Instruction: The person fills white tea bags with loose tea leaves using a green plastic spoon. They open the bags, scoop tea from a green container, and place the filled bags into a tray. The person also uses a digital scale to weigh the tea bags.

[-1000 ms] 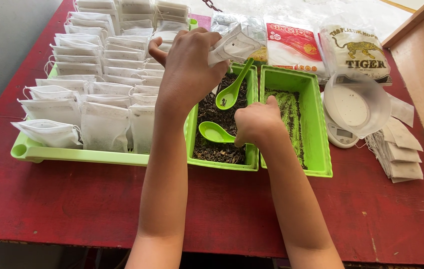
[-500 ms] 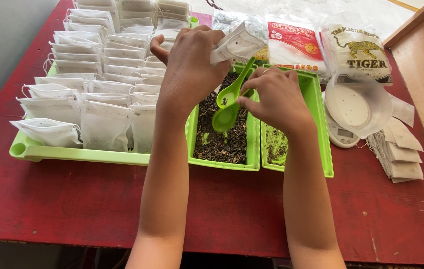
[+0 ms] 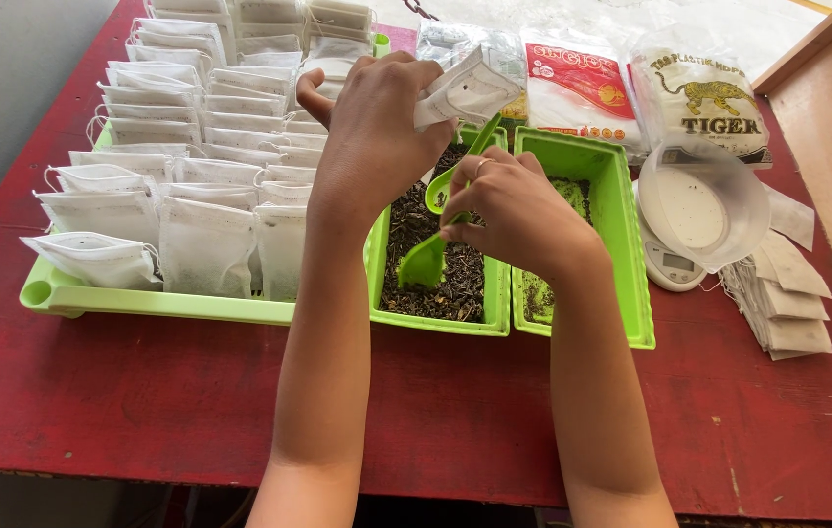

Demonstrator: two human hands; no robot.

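Note:
My left hand [image 3: 372,127] holds a small white filter bag [image 3: 465,90] up over the middle green tray [image 3: 435,318], which is full of dark dried tea leaves [image 3: 460,284]. My right hand [image 3: 514,210] grips a green plastic spoon [image 3: 426,262] with its bowl dipped into the leaves. A second green spoon [image 3: 455,174] leans in the same tray, just behind my right hand's fingers. The bag's opening is hidden by my left fingers.
A long green tray [image 3: 142,301] at left carries several rows of filled white bags. A second green tray [image 3: 621,235] with leaf dust stands at right, then a white scale with a bowl [image 3: 699,210], a stack of flat bags [image 3: 787,303], and plastic packets [image 3: 695,93] behind.
My right hand came up from the tray's front, took the green spoon by its handle, and has now lowered its bowl into the leaves. My left hand stayed still.

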